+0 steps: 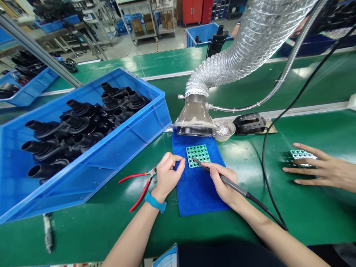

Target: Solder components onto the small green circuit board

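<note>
My right hand (222,183) grips a black soldering iron (228,181), whose tip touches a green perforated circuit board (198,155). The board lies on a blue cloth mat (200,193). My left hand (167,177) sits just left of the board, its fingertips pinching a small tan item (175,157) too small to identify. Red-handled pliers (139,187) lie next to that hand, and a blue strap (155,202) circles my left wrist. At the right, a co-worker's hand (319,167) rests over a similar board (303,156).
A blue crate (111,148) of black rubber moulded parts stands to the left. A foil fume duct (236,55) ends in a metal hood (194,115) behind the mat, beside a foil-filled cup (224,129). A black cable (267,159) crosses the green bench.
</note>
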